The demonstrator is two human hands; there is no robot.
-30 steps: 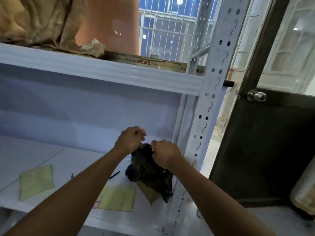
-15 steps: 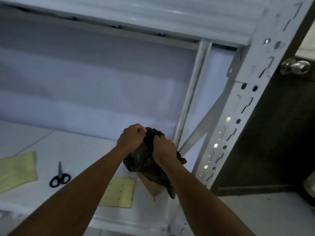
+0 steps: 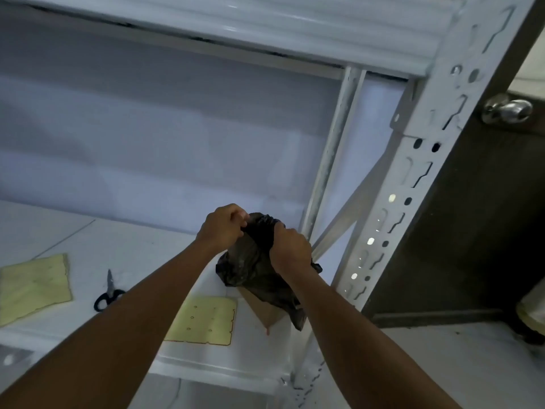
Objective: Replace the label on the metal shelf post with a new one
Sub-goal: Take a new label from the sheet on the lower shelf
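Note:
A crumpled black plastic bag (image 3: 250,270) hangs above the white shelf board (image 3: 124,246), gripped at its top by both hands. My left hand (image 3: 222,227) pinches the bag's upper left edge. My right hand (image 3: 290,250) clutches its upper right edge. The white perforated metal shelf post (image 3: 413,184) rises just right of the bag; I see no label on it. A yellow backing sheet (image 3: 206,318) lies on the board under my arms, and another yellow sheet (image 3: 32,287) lies at the far left.
Black-handled scissors (image 3: 107,292) lie on the board between the two yellow sheets. A brown cardboard piece (image 3: 264,311) pokes out beneath the bag. A dark door with a metal knob (image 3: 507,110) stands right of the post. An upper shelf beam (image 3: 265,28) spans overhead.
The view has tilted downward and closer since a second ago, bringing the scissors into sight. Both hands stay on the bag's top and have drawn closer together.

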